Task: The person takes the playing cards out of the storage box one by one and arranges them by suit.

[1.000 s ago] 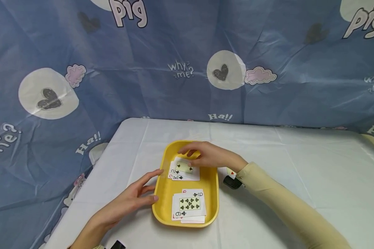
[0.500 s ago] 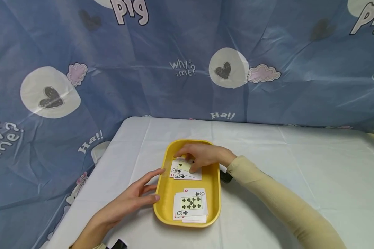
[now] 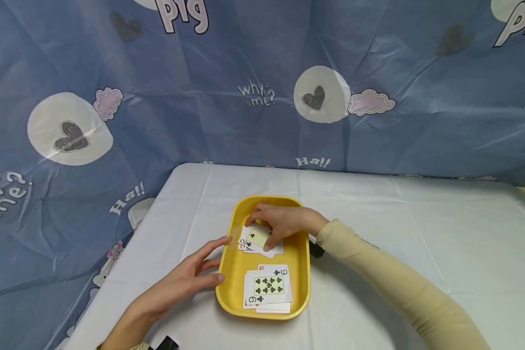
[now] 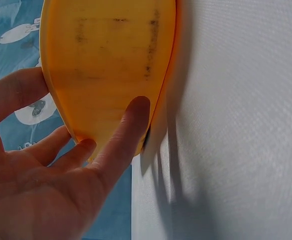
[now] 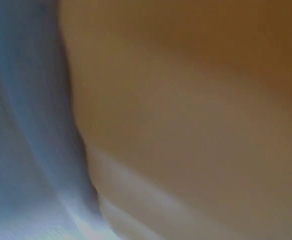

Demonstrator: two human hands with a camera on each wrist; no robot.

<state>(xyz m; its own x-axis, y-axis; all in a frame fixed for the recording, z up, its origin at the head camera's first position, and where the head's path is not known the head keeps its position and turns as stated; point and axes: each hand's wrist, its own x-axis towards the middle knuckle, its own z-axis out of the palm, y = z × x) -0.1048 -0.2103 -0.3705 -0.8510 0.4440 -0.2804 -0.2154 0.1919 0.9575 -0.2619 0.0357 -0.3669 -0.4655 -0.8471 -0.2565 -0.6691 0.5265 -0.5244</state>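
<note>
A yellow tray (image 3: 232,272) holds two groups of playing cards. In its far half, my right hand (image 3: 284,221) pinches a two of clubs (image 3: 258,236), fingers at the card's far edge and thumb at its near edge. Other cards (image 3: 279,248) lie partly covered beneath it. Near the tray's front, a nine of clubs (image 3: 269,286) tops a small face-up pile. My left hand (image 3: 181,279) has its fingers spread and touches the tray's left side; the left wrist view shows its thumb (image 4: 136,112) extended along the tray's yellow outer wall (image 4: 108,55). The right wrist view is only a blurred close-up.
The tray stands on a table with a white cloth (image 3: 363,218). A small black object (image 3: 316,249) shows by the tray's right side, under my right wrist. Blue printed fabric (image 3: 201,121) hangs behind the table and along its left side.
My right hand has lowered onto the far cards and taken the two of clubs, which has turned slightly over the cards beneath. My left hand has stayed at the tray's side.
</note>
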